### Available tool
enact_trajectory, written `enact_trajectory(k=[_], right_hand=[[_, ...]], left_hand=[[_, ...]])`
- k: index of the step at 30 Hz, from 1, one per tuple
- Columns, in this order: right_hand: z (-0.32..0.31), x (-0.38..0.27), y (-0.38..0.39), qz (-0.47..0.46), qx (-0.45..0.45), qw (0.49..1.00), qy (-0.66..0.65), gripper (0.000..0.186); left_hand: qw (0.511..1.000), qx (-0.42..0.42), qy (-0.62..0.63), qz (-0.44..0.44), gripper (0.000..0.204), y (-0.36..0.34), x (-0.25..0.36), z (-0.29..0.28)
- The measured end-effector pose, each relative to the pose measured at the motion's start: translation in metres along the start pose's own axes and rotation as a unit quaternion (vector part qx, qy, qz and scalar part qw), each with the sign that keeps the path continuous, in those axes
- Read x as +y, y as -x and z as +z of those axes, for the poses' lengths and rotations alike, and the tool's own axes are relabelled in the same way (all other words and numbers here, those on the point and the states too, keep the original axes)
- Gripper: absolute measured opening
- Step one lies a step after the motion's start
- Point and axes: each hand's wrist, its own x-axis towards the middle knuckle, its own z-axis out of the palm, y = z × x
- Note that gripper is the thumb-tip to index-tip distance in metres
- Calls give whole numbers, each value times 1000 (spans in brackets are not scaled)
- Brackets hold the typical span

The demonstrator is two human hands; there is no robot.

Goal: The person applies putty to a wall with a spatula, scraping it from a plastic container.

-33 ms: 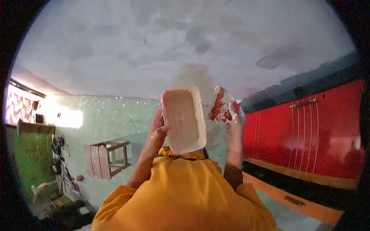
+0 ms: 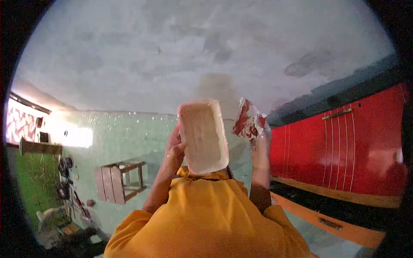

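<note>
My left hand [image 2: 176,149] grips the left side of a shallow rectangular tub [image 2: 203,135], thumb over the rim. The tub is tipped so that its inside shows, and thick whitish paste clings along the right rim. To its right, my right hand [image 2: 261,144] is closed around a flat red spreader [image 2: 248,120], its face smeared with white paste. The spreader stands apart from the tub, beyond its right edge. My right fingers are partly blurred, and white specks mark both hands.
Ahead rises a grey-white patchy wall [image 2: 172,60]. Green floor tiles [image 2: 146,129] carry white splashes near its foot. A small wooden stool [image 2: 120,182] stands left. On the right are a red panelled surface [image 2: 301,150] and an orange drawer front [image 2: 318,217]; clutter [image 2: 69,219] fills the lower left.
The view has tilted slightly, so the wall's foot and the stool sit a little lower. Both hands keep hold of the tub and the spreader, nearly in the same place.
</note>
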Motion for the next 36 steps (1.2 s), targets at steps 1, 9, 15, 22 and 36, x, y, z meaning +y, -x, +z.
enact_trajectory(k=[1, 9, 15, 22, 36], right_hand=[[-7, 8, -3, 37, 10, 999, -36, 32], [-15, -52, -71, -154, 58, 983, -79, 17], [14, -130, -151, -668, 137, 618, 392, 36], [3, -1, -228, -572, 104, 643, 498, 53], [36, -80, -201, -630, 96, 608, 473, 45]], left_hand=[[999, 8, 38, -14, 95, 3, -2, 2], [999, 6, 34, -10, 89, 19, 14, 33], [1000, 9, 13, -23, 96, 30, 1, -2], [997, 50, 26, -47, 86, 41, -3, -3], [996, 74, 26, -32, 85, 45, -12, -10]])
